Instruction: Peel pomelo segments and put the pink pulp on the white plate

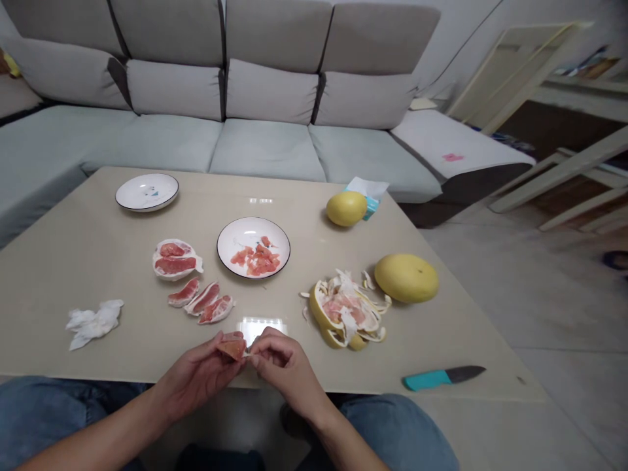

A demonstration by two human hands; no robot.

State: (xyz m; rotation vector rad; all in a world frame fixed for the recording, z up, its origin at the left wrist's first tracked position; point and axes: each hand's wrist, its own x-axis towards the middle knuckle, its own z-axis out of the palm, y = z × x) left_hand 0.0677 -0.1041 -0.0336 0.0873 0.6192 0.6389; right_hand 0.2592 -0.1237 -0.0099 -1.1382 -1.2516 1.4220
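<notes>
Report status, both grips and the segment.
Left grip cradling red fruit segment. Right grip pinching at its end. Knife off right, out of the way.

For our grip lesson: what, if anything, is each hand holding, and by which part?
The left hand holds a fruit segment by its body; the right hand pinches a pale bit at one end.

I am in a home, in the living room. I can tell by the long sofa [267, 147] with its big gray cushions [272, 90], the low shiny table [118, 255] by my knees [402, 428], and the tile floor [569, 386] beside it.
</notes>
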